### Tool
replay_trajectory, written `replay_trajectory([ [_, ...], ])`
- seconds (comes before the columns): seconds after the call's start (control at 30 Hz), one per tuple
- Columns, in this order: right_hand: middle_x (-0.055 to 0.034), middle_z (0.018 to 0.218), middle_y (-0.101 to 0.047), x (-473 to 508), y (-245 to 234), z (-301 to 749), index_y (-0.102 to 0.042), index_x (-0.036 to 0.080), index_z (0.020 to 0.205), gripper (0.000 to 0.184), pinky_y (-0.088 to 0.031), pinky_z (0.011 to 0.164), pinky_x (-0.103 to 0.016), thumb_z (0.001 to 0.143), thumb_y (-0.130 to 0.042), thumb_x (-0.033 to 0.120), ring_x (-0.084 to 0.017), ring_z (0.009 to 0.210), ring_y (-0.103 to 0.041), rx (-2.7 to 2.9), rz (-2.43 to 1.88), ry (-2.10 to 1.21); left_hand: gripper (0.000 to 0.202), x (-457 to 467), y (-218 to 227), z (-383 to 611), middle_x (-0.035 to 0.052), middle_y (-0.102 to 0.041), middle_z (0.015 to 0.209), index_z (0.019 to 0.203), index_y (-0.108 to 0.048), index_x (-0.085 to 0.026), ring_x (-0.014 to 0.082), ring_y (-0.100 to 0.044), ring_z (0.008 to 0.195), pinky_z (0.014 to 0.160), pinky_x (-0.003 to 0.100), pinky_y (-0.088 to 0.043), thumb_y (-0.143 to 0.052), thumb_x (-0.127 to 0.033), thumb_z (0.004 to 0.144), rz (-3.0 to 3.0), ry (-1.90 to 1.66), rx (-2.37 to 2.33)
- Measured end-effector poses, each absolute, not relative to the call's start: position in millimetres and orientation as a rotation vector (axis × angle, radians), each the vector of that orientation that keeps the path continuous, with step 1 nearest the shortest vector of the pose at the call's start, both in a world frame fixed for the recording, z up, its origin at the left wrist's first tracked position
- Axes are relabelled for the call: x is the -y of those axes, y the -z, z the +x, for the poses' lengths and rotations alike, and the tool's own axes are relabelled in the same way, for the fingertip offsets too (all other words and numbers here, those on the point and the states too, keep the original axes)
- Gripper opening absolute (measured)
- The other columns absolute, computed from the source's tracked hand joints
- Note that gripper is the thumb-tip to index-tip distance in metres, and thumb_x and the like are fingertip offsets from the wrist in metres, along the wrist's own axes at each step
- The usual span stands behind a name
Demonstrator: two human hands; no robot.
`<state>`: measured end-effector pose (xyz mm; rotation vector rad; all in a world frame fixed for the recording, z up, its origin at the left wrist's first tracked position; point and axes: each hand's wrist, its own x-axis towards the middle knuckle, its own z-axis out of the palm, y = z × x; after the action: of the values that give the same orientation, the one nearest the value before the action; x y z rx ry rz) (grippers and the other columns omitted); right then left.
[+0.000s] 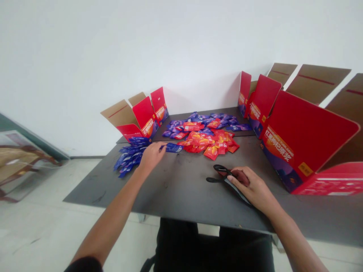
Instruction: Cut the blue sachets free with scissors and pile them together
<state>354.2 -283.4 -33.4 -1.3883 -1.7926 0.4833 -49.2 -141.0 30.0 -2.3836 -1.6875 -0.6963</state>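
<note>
My left hand [151,155] reaches forward over the dark table [176,189] and pinches a blue sachet [173,147] by its left end. Just left of that hand lies a pile of blue sachets [129,155]. A mixed heap of red sachets [208,141] and blue ones [204,120] spreads across the table's middle and back. My right hand [251,185] rests on the table nearer me, fingers curled over the black scissors [219,174], which lie flat with their handles to the left.
An open red carton [138,117] stands at the back left. Several open red cartons [297,143] line the right side, flaps raised. A white wall rises behind the table. The floor and a glass-fronted object [19,162] lie to the left.
</note>
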Motion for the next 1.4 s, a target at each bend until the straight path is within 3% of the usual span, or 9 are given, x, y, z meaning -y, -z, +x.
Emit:
replay_trajectory([
  [0.13, -0.0063, 0.108, -0.069, 283.5, 35.1, 354.7, -0.063, 0.027, 0.114, 0.037, -0.054, 0.088, -0.037, 0.097, -0.060, 0.060, -0.024, 0.098, -0.068, 1.765, -1.399, -0.484, 0.025, 188.7, -43.1, -52.7, 0.0048, -0.078, 0.102, 0.111, -0.074, -0.022, 0.0212, -0.072, 0.087, 0.086, 0.033, -0.056, -0.058, -0.037, 0.097, -2.365, 0.876, 1.725],
  [0.3, -0.0063, 0.109, -0.072, 283.9, 40.4, 355.6, -0.063, 0.026, 0.116, 0.039, -0.056, 0.091, -0.038, 0.096, -0.063, 0.060, -0.025, 0.100, -0.071, 1.704, -1.399, -0.548, 0.032, 247.4, -25.7, -28.3, 0.0002, -0.072, 0.073, 0.098, -0.069, -0.022, 0.0171, -0.069, 0.063, 0.062, 0.028, -0.057, -0.071, -0.051, 0.084, -2.583, 1.572, 2.293],
  [0.53, -0.0053, 0.107, -0.072, 283.3, 42.5, 356.4, -0.063, 0.026, 0.113, 0.038, -0.055, 0.092, -0.038, 0.094, -0.066, 0.059, -0.024, 0.099, -0.071, 1.660, -1.421, -0.547, 0.043, 295.2, 20.8, 18.2, 0.0000, -0.069, 0.082, 0.093, -0.056, -0.023, 0.0159, -0.072, 0.064, 0.065, 0.030, -0.063, -0.081, -0.053, 0.073, -2.514, 2.132, 2.751],
  [0.63, -0.0051, 0.107, -0.071, 283.0, 42.6, 356.3, -0.064, 0.026, 0.112, 0.038, -0.054, 0.091, -0.038, 0.094, -0.066, 0.060, -0.024, 0.098, -0.070, 1.658, -1.414, -0.547, 0.044, 305.8, 28.7, 25.9, -0.0022, -0.066, 0.085, 0.112, -0.051, -0.024, 0.0160, -0.072, 0.061, 0.058, 0.029, -0.060, -0.072, -0.052, 0.085, -2.673, 2.019, 2.525],
  [0.7, -0.0054, 0.107, -0.071, 282.9, 43.2, 356.4, -0.065, 0.026, 0.111, 0.038, -0.054, 0.090, -0.039, 0.093, -0.067, 0.060, -0.025, 0.098, -0.069, 1.654, -1.415, -0.546, 0.039, 310.0, 31.7, 26.3, -0.0043, -0.063, 0.080, 0.123, -0.051, -0.024, 0.0147, -0.068, 0.059, 0.057, 0.027, -0.057, -0.065, -0.045, 0.094, -2.774, 1.685, 2.348],
  [0.83, -0.0067, 0.107, -0.071, 282.2, 44.3, 357.4, -0.065, 0.026, 0.111, 0.038, -0.055, 0.089, -0.040, 0.093, -0.067, 0.060, -0.026, 0.098, -0.069, 1.647, -1.406, -0.560, 0.026, 315.7, 33.9, 21.8, 0.0016, -0.071, 0.091, 0.123, -0.063, -0.024, 0.0194, -0.071, 0.082, 0.079, 0.033, -0.058, -0.061, -0.034, 0.099, -2.849, 0.897, 1.923],
  [0.93, -0.0065, 0.107, -0.071, 282.0, 43.3, 357.3, -0.065, 0.026, 0.111, 0.038, -0.055, 0.088, -0.040, 0.092, -0.068, 0.060, -0.026, 0.098, -0.069, 1.642, -1.414, -0.566, 0.029, 322.8, 30.8, 19.0, 0.0072, -0.072, 0.106, 0.125, -0.066, -0.023, 0.0248, -0.070, 0.096, 0.086, 0.040, -0.058, -0.060, -0.039, 0.102, -2.844, 0.608, 1.673],
  [1.13, -0.0061, 0.105, -0.071, 285.1, 41.6, 355.4, -0.066, 0.026, 0.111, 0.041, -0.055, 0.086, -0.039, 0.091, -0.069, 0.061, -0.025, 0.095, -0.069, 1.626, -1.435, -0.572, 0.046, 348.3, 30.1, 14.5, 0.0151, -0.051, 0.150, 0.141, -0.061, -0.026, 0.0351, -0.056, 0.126, 0.101, 0.056, -0.055, -0.065, -0.043, 0.099, -2.671, 0.557, 1.355],
  [1.4, -0.0066, 0.100, -0.071, 279.8, 20.8, 338.5, -0.065, 0.023, 0.106, 0.043, -0.057, 0.084, -0.038, 0.090, -0.070, 0.062, -0.025, 0.093, -0.070, 1.431, -1.409, -0.483, 0.038, 362.4, 59.4, 11.2, 0.0140, -0.063, 0.140, 0.138, -0.062, -0.013, 0.0285, -0.058, 0.128, 0.104, 0.045, -0.054, -0.057, -0.028, 0.104, -2.708, 0.670, 1.088],
])
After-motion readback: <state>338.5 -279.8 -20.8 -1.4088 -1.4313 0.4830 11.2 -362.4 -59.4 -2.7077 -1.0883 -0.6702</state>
